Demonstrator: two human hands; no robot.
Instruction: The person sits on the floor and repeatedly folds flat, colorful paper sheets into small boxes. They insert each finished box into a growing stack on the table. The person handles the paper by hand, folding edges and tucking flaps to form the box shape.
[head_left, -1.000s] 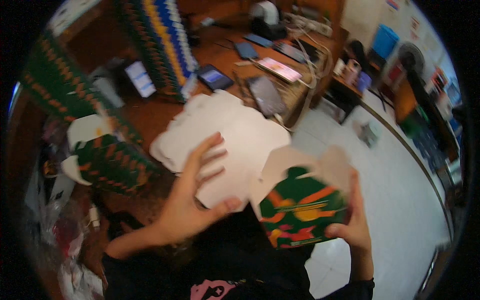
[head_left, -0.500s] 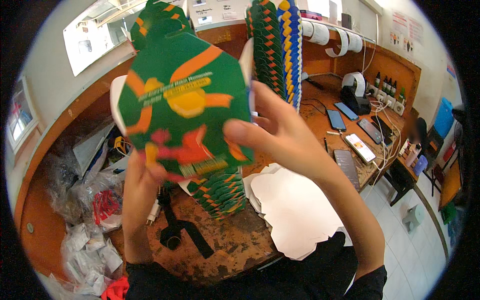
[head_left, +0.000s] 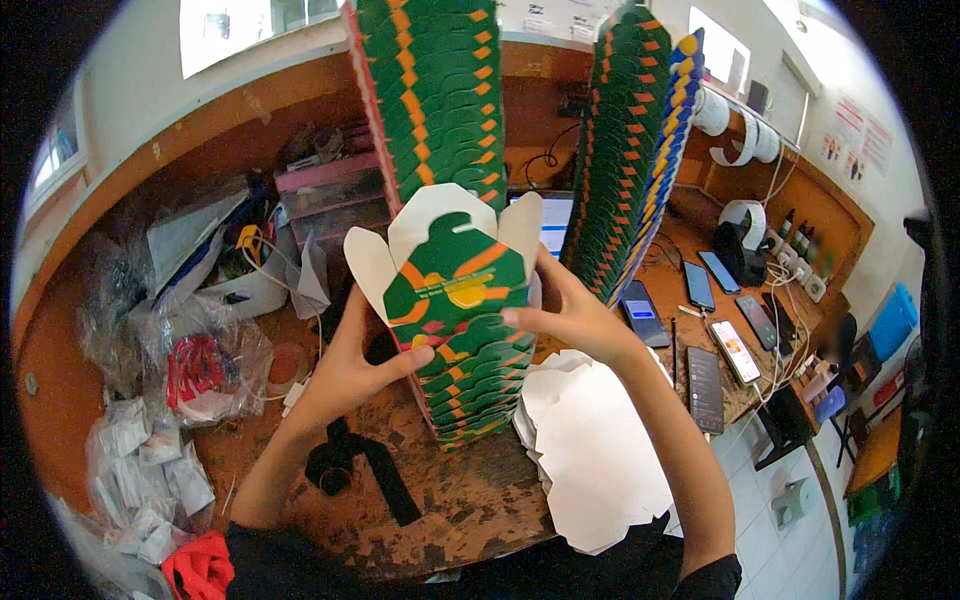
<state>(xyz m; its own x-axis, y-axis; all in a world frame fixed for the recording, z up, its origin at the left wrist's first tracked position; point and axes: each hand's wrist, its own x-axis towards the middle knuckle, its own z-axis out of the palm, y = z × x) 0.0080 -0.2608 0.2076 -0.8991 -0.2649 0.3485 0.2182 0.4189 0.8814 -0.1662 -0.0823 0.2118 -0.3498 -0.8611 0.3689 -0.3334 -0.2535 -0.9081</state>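
Note:
A green takeaway box [head_left: 470, 283] with orange stripes and white open flaps sits on top of a short stack of nested green boxes [head_left: 478, 395]. My left hand [head_left: 375, 355] grips its left side, the thumb lying on the front and the fingers hidden behind. On the right side, my right hand [head_left: 570, 308] has its thumb on the front edge, its fingers out of sight round the back. Just beyond stands a tall green stack of nested boxes [head_left: 445, 100]. A pile of white cut card sheets [head_left: 605, 450] lies to the right of the short stack.
Farther right lean another green stack [head_left: 622, 130] and a blue-yellow stack [head_left: 662, 180]. Several phones [head_left: 735, 350] and cables cover the right of the desk. A black strap-like thing [head_left: 375, 470] lies in front; plastic bags [head_left: 150, 470] crowd the left.
The box has gone from raised and close to me down onto the short stack, with both hands still around it. My view has shifted, showing more of the tall stack behind.

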